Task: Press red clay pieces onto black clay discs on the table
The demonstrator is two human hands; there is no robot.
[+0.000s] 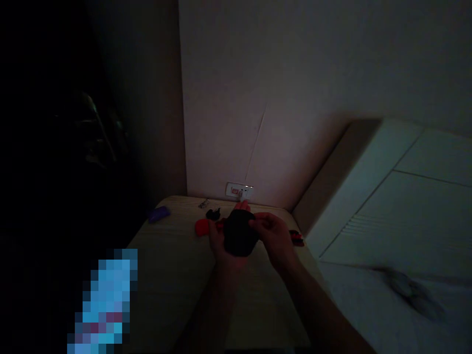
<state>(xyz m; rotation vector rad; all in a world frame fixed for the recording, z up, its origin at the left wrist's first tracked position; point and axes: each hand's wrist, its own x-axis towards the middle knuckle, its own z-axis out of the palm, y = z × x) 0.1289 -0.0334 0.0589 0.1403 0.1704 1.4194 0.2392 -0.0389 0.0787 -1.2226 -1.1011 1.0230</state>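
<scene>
The room is dim, and most shapes show only as outlines. A black pad (239, 237) lies over the palm of the left hand (218, 248), above the table (169, 275). That grip is spread flat beneath it rather than closed; its fingertips show past the far edge and its thumb to the side, but the palm is mostly covered. The right hand (276, 238) has its grip pinched, thumb and finger together at the pad's right edge; its other fingers are hard to make out.

Beside the left thumb is a red thing (201, 227), perhaps partly hidden by it. Near it lie a crumpled black thing (213, 214) and a small shiny piece (204, 203), both too small to identify. A purple thing (159, 214) sits at the table's left edge. A red-and-black thing (297, 238) is partly covered by the right hand. Behind, the fingertips overlap the view below a wall socket (239, 190). Pixelation hides something at lower left.
</scene>
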